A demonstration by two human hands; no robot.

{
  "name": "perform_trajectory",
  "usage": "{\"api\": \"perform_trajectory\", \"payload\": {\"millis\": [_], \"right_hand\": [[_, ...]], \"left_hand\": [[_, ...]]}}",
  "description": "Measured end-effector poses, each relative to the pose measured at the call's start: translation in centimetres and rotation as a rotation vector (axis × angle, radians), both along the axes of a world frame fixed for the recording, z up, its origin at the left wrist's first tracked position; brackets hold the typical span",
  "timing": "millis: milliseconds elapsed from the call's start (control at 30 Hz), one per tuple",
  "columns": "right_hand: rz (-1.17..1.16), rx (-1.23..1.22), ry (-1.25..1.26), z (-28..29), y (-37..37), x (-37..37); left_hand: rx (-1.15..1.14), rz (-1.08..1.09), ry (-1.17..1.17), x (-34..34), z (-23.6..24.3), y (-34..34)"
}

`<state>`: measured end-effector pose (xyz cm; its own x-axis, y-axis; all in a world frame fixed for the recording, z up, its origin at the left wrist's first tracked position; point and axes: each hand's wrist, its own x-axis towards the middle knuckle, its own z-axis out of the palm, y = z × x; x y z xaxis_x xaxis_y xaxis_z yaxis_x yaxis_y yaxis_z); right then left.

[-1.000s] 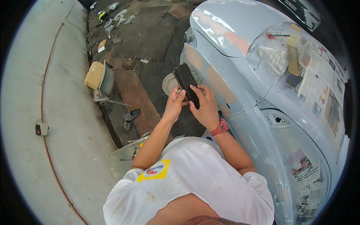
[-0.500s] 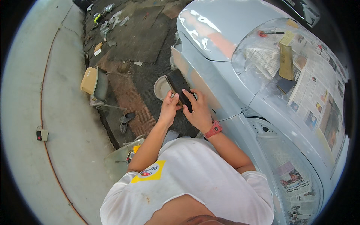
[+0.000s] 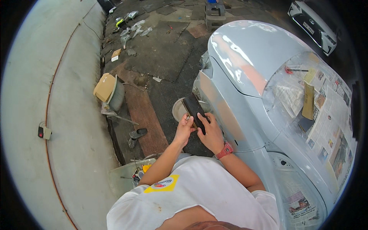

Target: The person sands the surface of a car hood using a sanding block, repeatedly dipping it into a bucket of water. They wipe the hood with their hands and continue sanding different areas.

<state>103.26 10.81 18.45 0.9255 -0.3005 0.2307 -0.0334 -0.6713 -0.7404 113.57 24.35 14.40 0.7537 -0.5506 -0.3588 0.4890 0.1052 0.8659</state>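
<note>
Both hands hold a long sanding block faced with a dark sheet, its tan edge showing on the left side. My left hand grips the near left edge, thumb on top. My right hand, with a red watch on the wrist, lies over the near right part with its fingers on the dark face. Behind the block is a pale round bowl, partly hidden by it. Just right of my hands stands the light grey car body, with beige and pinkish patches on its side panel; the block is apart from it.
Newspaper and clear plastic mask the car's glass, with a tan strip lying on top. To the left are a cardboard box, dark slippers, a tub of tools and a wall. Another car stands at far right.
My view has tilted up, bringing in more floor, a grey step stool and the other car's front. Both hands still hold the sanding block in much the same grip.
</note>
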Motion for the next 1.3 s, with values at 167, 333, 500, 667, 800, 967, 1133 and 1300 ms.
{"api": "perform_trajectory", "payload": {"millis": [167, 333, 500, 667, 800, 967, 1133, 1300], "right_hand": [[-0.039, -0.069, -0.015, 0.0, 4.1, 6.0], [-0.001, -0.073, 0.029, -1.3, 9.5, 12.7], [-0.011, -0.061, 0.077, -2.7, 14.0, 17.4], [0.007, 0.001, 0.179, -4.3, 15.8, 20.7], [-0.022, 0.017, 0.090, -5.8, 14.6, 22.5], [-0.021, -0.375, 0.287, -4.8, 14.1, 23.9], [0.172, -0.420, 0.297, -9.7, 14.8, 24.0], [0.355, -0.258, 0.401, -16.5, 14.3, 23.1]], "left_hand": [[-0.027, 0.061, -0.028, 5.4, 0.8, 3.3], [-0.177, 0.047, -0.020, 12.5, -2.3, 9.7], [-0.165, -0.006, -0.035, 17.4, -2.4, 14.5], [-0.156, -0.041, -0.004, 21.0, -3.7, 17.2], [-0.098, -0.088, 0.063, 22.3, -4.6, 15.9], [-0.005, -0.008, 0.221, 23.5, -5.6, 14.8], [0.261, 0.290, 0.407, 22.5, -8.3, 15.4], [0.384, 0.291, 0.601, 19.8, -16.0, 15.2]]}}
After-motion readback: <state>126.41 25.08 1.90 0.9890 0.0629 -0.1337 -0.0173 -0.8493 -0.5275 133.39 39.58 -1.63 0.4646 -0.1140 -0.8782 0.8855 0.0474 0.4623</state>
